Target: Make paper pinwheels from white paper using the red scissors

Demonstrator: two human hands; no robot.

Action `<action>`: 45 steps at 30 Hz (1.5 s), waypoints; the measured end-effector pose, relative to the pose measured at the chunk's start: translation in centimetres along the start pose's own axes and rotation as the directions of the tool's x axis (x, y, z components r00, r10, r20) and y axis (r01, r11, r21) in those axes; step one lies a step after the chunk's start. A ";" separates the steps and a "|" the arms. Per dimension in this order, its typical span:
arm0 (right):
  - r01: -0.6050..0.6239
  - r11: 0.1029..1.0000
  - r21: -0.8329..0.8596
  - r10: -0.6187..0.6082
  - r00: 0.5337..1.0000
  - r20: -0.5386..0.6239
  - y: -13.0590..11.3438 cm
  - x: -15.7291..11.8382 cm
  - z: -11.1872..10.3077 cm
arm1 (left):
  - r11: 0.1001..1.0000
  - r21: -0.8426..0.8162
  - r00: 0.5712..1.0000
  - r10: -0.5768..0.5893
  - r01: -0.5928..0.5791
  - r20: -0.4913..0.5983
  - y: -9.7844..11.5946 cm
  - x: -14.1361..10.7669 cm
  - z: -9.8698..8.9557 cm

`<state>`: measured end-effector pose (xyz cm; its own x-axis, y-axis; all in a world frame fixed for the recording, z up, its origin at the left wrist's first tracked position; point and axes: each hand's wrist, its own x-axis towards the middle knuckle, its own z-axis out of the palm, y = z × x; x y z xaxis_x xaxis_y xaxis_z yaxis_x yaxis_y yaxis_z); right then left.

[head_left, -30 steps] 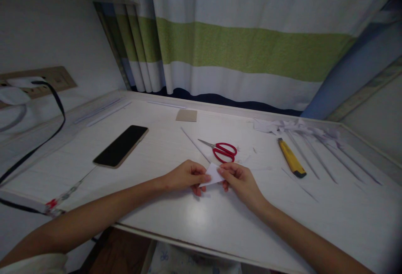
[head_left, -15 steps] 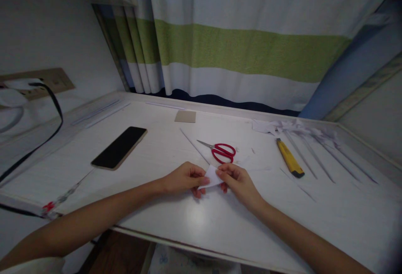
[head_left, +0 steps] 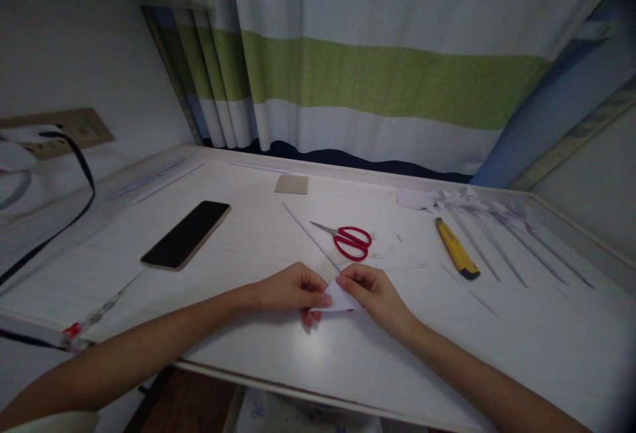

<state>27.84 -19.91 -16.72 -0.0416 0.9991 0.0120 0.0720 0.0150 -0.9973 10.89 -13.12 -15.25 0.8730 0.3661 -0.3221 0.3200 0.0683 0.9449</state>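
A small piece of white paper (head_left: 338, 297) is held between both hands over the front part of the table. My left hand (head_left: 298, 290) pinches its left side between thumb and fingers. At its upper right, my right hand (head_left: 372, 290) grips the paper, with the fingertips closed near its top corner. A thin white paper stick (head_left: 311, 238) runs up and to the left from that corner; whether it is joined to the paper I cannot tell. Just beyond the hands lie scissors with red handles (head_left: 350, 241), blades pointing left.
A black phone (head_left: 187, 234) lies at left, its strap trailing forward. A yellow cutter (head_left: 457, 249) is at right, beside several paper sticks with crumpled paper ends (head_left: 477, 206). A grey-brown card (head_left: 291, 185) and paper strips (head_left: 166, 183) lie at the back.
The white paper has turned and moved slightly towards the table's front edge, and now looks more triangular. My right fingers have shifted to its top corner.
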 end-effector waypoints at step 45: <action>0.192 0.805 -0.561 -0.212 0.977 0.031 -0.3 0.2 -1.2 | 1.000 -0.016 0.987 0.021 -0.024 -0.156 -0.5 0.9 -0.8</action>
<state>28.97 -19.69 -16.37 -0.0868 0.9715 0.2205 0.6087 0.2269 -0.7602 11.24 -12.02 -15.94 0.8113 0.5081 -0.2892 0.2934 0.0741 0.9531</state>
